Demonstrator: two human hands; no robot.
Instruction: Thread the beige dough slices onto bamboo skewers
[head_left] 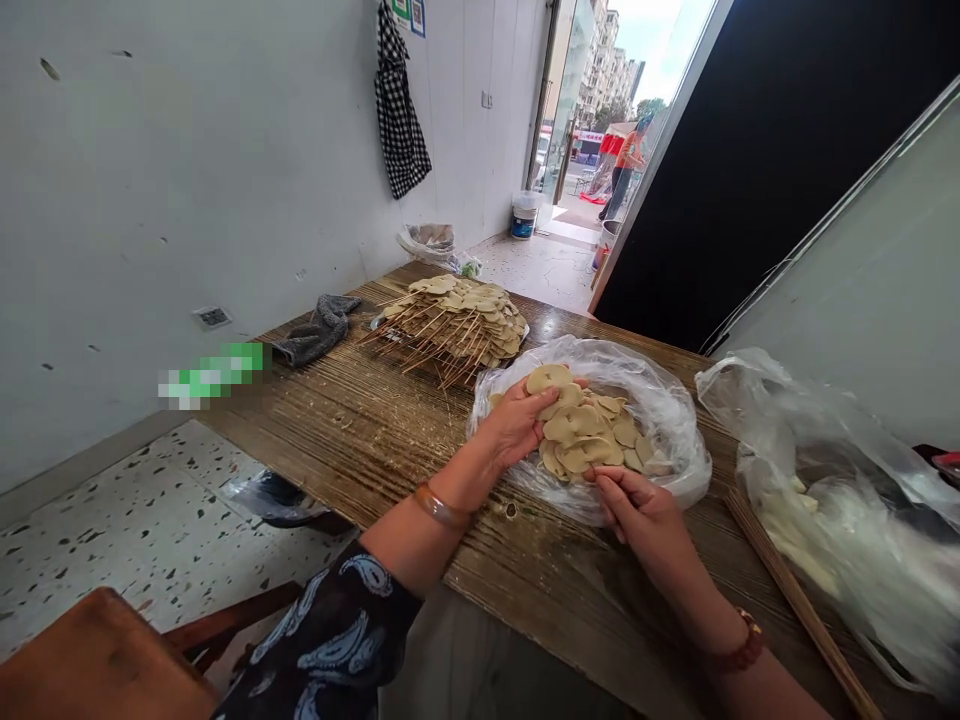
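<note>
My left hand is closed around thin, round beige slices, its thumb lying over them. These overlap in a row above an open clear plastic bag that holds more such slices. My right hand is pinched at the near edge of the row, just below the lowest slices. Whatever is between its fingertips is too small or hidden to make out. Beyond the bag, to the left, a pile of skewered slices lies with its thin wooden sticks pointing toward me.
On the wooden table lie a dark grey cloth and, at the right, a bundle of thin sticks beside another plastic bag. A wooden stool stands at lower left. Outside the doorway is a person.
</note>
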